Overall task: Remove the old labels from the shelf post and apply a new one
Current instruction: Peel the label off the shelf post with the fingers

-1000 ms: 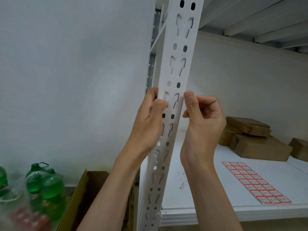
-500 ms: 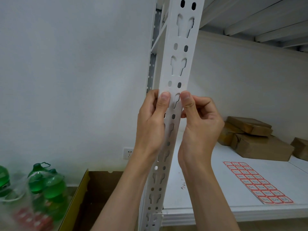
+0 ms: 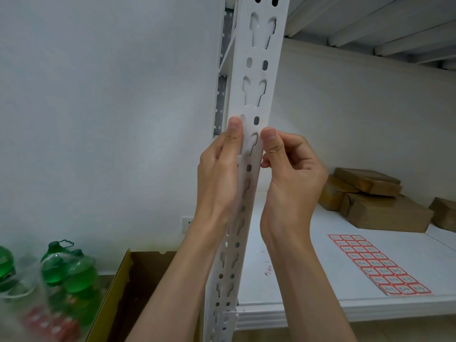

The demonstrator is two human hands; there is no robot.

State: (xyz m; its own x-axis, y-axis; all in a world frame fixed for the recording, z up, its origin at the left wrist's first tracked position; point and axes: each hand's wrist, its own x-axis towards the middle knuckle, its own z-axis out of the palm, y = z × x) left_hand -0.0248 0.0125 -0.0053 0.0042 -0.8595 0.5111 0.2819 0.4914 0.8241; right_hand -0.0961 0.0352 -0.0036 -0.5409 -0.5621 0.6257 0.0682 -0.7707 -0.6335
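The white perforated steel shelf post (image 3: 249,154) stands upright at the shelf's front corner. Both thumbs have crept upward, and now the left hand (image 3: 219,174) and right hand (image 3: 293,176) pinch its edges, apparently scraping off label residue. The red-bordered label sheet (image 3: 377,264) lies untouched on the shelf.

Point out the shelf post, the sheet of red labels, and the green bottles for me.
shelf post (image 3: 259,70): head view, on its white front face between the slots.
sheet of red labels (image 3: 375,262): head view, on the middle of the sheet lying on the shelf.
green bottles (image 3: 81,275): head view, on the body of the nearest one.
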